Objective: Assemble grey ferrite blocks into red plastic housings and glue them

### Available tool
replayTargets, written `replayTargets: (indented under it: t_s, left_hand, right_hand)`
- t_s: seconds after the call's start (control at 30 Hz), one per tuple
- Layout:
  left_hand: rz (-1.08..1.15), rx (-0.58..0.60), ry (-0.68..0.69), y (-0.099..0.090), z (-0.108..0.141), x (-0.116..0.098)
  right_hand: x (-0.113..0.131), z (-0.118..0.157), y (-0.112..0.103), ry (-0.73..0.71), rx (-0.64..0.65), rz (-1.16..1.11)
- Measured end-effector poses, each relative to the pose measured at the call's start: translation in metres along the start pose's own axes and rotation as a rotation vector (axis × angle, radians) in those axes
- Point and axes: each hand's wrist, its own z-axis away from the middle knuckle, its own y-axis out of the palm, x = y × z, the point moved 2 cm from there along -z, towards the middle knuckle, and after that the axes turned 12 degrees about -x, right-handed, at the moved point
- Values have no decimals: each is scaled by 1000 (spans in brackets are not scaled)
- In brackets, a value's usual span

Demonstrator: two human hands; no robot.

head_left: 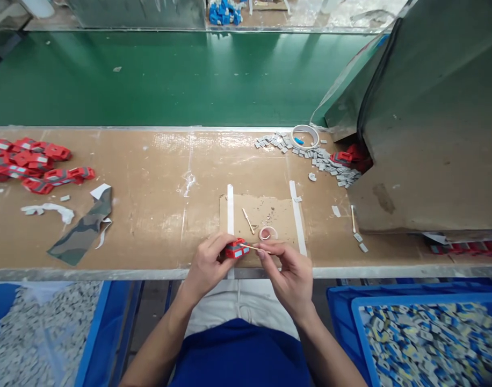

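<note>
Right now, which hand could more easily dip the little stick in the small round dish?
Probably the right hand: it holds the stick close beside the dish, while the left hand holds the red toy.

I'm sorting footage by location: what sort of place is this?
Probably a factory assembly bench: piled red toy-like pieces, a green belt-like surface, and a blue crate of small parts.

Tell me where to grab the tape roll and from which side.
Pinch the far rim of the tape roll from above, one finger inside the hole, thumb outside. It lies flat with an open middle, and grey pieces crowd its left and near sides, so the far rim is likely the cleaner hold. The right hand holds a thin stick, so free it first.
</note>
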Motion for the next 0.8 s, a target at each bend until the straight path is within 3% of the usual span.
replayTargets:
  t_s: [0.57, 0.7, 0.8]
  left_hand:
    - [-22, -5, 43, -1, 1, 0]
    - [-7, -2, -28, -1, 2, 2]
    - [33, 0, -96, -2, 3, 5]
  right_hand:
    - [-4, -1, 6, 78, 28, -30]
    - [-6, -5, -8, 127, 4, -58]
    - [-14, -12, -25, 96, -101, 8]
